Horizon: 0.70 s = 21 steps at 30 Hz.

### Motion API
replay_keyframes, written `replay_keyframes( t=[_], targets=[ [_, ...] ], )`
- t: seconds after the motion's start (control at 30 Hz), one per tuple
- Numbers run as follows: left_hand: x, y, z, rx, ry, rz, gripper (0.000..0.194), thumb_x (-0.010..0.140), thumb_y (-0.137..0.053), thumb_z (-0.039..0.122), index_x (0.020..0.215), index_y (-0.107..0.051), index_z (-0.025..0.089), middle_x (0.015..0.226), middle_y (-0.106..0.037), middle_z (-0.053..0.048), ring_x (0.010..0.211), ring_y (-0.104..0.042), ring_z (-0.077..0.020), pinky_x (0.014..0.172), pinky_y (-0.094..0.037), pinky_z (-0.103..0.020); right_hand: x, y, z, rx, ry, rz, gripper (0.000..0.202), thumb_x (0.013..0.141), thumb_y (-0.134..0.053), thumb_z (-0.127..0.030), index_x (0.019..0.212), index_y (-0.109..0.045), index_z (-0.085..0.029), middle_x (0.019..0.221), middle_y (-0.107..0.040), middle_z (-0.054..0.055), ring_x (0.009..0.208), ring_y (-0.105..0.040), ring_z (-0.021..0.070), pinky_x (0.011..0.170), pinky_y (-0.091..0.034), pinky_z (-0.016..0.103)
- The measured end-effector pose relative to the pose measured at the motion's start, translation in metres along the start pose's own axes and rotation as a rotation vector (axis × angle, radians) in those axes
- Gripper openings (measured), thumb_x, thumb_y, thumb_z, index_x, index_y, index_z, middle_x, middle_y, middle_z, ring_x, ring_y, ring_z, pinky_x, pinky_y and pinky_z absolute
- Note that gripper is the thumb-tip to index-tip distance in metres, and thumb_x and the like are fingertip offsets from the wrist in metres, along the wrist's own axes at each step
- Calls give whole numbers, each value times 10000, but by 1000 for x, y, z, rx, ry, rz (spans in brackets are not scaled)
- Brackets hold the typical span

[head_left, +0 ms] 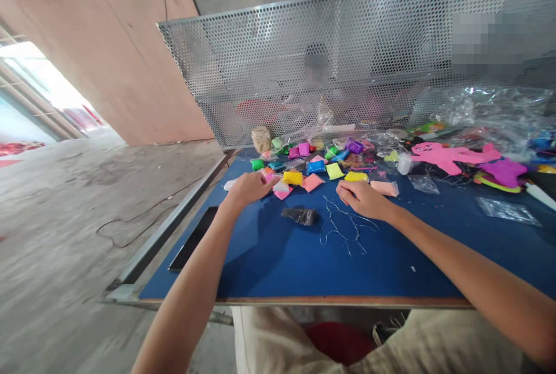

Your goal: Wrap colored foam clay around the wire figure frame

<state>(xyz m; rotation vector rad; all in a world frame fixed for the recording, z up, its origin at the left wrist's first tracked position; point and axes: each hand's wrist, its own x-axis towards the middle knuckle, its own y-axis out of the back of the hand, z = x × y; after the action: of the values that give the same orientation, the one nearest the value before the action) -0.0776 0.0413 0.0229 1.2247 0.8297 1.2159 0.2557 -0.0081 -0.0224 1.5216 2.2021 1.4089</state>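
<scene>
My left hand [248, 190] is over the left end of a cluster of small coloured packets, its fingers bent down beside a white packet [280, 186] and a pink one. Its fingertips are mostly hidden, so I cannot tell whether it grips a packet. My right hand [359, 198] rests with curled fingers, nothing showing in them, next to a peach packet [384, 188]. Just below it lies a bent wire frame [343, 226] with several loose ends. A black packet [300, 216] lies between the hands. Yellow packets [293, 178] and a blue packet [315, 167] sit behind.
A perforated metal panel [278, 44] stands behind the blue tabletop [269, 270]. A black flat object [195, 238] lies at the left edge. Towards the right are a pink figure-shaped cutout [452, 157], a purple piece [504, 171] and clear plastic bags [508, 211].
</scene>
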Motion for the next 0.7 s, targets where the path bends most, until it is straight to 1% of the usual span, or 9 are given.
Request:
replay_keyframes(
  t=[0.1,0.17,0.27,0.33,0.37,0.43,0.53,0.63,0.7],
  targets=[
    [9,-23,1,56,54,-37,543,810,-532,688,622,-656,194,636,-659,-63,682,-636,-230,602,-385,-290,1,-3,3,-35,-34,19,326,990,-440,-380,714,-491,-213,590,-517,-35,547,-469,128,554,-330,277],
    [14,-35,4,-20,0,-19,467,806,-567,631,684,-684,196,676,-681,-50,694,-639,-222,605,-406,-287,2,-5,7,-26,-48,44,245,960,-499,-377,781,-547,-217,633,-562,-31,570,-498,133,563,-354,272],
    [21,-46,7,-232,-173,-14,394,911,-472,482,1044,-722,207,847,-737,-35,756,-659,-184,689,-469,-278,5,-6,15,-23,-74,85,119,909,-570,-333,956,-614,-233,791,-668,-10,644,-576,147,617,-422,275],
    [24,-49,4,-294,-244,2,442,954,-407,403,1302,-617,231,971,-746,-31,792,-665,-167,752,-494,-282,6,-4,22,-58,-94,102,145,893,-581,-312,1008,-637,-245,872,-707,4,688,-616,161,661,-452,289],
    [25,-50,2,-282,-264,27,460,959,-401,386,1359,-575,240,1021,-743,-36,820,-667,-171,787,-500,-295,6,-3,25,-81,-103,111,148,892,-579,-309,1007,-648,-247,897,-719,9,705,-630,167,677,-460,296],
    [26,-52,-4,-204,-314,91,439,953,-430,381,1329,-607,238,1112,-726,-58,938,-664,-207,887,-495,-346,7,1,30,-127,-125,136,149,896,-571,-311,992,-664,-247,934,-733,17,734,-648,175,691,-465,303],
    [25,-52,-13,-64,-403,123,355,942,-471,396,1150,-706,230,1187,-704,-70,1133,-612,-261,1039,-422,-414,8,8,36,-220,-180,179,163,899,-561,-329,972,-680,-245,944,-740,25,755,-658,185,663,-452,301],
    [25,-50,-18,-38,-463,55,329,939,-483,405,1103,-710,232,1159,-714,-61,1114,-619,-256,1025,-432,-405,6,23,45,-367,-247,174,217,908,-536,-381,988,-694,-256,941,-742,34,775,-668,203,619,-428,301],
    [24,-47,-17,-46,-466,25,319,930,-497,409,1087,-708,229,1140,-718,-59,1080,-631,-246,989,-454,-383,1,38,56,-482,-277,131,264,900,-529,-428,1021,-695,-261,1002,-736,47,840,-676,227,629,-435,308]
  ],
)
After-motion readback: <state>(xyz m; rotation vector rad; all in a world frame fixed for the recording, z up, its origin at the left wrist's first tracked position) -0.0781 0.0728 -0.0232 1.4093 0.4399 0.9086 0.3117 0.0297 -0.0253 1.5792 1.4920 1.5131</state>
